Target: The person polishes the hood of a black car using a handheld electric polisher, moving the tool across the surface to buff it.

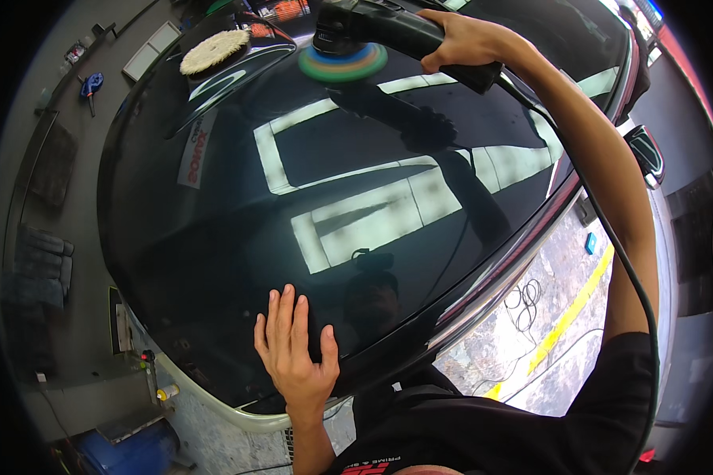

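My left hand (297, 350) rests palm down on the glossy black car hood (214, 249), near its close edge. Its fingers are spread and it holds nothing. At the far side of the hood, my right hand (469, 38) grips the rear handle of a black power polisher (392, 29). The polisher carries a round foam pad (344, 64) in blue, tan and green layers. That pad is at the hood surface, but firm contact cannot be made out. A cream wool polishing pad (215, 52) lies on the raised hood scoop (243, 68).
A black power cord (609, 228) runs from the polisher along my right arm. Coiled cable (526, 303) lies on the floor by a yellow line (570, 323). The car's side mirror (646, 151) juts out at right. A yellow-capped bottle (167, 392) is beyond the front bumper (261, 423).
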`<state>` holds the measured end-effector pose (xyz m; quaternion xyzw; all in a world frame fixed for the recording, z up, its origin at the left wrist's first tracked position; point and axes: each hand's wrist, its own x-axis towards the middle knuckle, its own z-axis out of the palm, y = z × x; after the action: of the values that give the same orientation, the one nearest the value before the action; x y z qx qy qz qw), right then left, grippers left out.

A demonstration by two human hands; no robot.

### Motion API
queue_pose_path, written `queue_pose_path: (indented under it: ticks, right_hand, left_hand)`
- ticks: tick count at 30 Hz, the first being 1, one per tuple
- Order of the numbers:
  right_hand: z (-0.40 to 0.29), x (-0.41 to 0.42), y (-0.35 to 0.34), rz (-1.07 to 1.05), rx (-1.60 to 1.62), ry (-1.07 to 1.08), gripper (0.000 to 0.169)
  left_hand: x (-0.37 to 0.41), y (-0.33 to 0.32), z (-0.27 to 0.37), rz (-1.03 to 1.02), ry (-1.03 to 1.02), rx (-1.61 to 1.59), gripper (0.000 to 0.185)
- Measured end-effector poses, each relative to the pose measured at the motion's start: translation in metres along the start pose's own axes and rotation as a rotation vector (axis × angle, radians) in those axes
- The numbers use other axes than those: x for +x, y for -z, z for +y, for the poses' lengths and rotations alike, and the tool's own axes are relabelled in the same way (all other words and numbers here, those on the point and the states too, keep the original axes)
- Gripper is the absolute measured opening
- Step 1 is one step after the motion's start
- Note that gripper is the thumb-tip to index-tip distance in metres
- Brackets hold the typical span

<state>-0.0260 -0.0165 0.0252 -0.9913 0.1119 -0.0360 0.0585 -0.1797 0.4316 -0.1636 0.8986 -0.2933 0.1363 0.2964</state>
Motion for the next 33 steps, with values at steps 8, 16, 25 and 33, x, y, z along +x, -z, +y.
queue_pose_path:
  ticks: [8,16,25,33]
  right_hand:
    - [-0.006,0.001,-0.005,-0.001,-0.015,0.009,0.107]
    - [-0.021,-0.004,-0.005,0.009,0.005,0.048,0.107]
    - [-0.038,-0.009,-0.001,-0.014,-0.042,0.036,0.106]
    - [-0.041,-0.008,-0.006,0.005,-0.065,0.032,0.107]
  left_hand:
    - [-0.001,0.000,-0.001,-0.003,0.002,0.002,0.050]
    - [-0.001,0.000,0.001,0.003,0.008,-0.024,0.047]
    - [-0.002,-0.001,0.001,0.009,-0.006,-0.022,0.049]
    - [-0.001,-0.001,0.002,0.013,-0.008,-0.034,0.048]
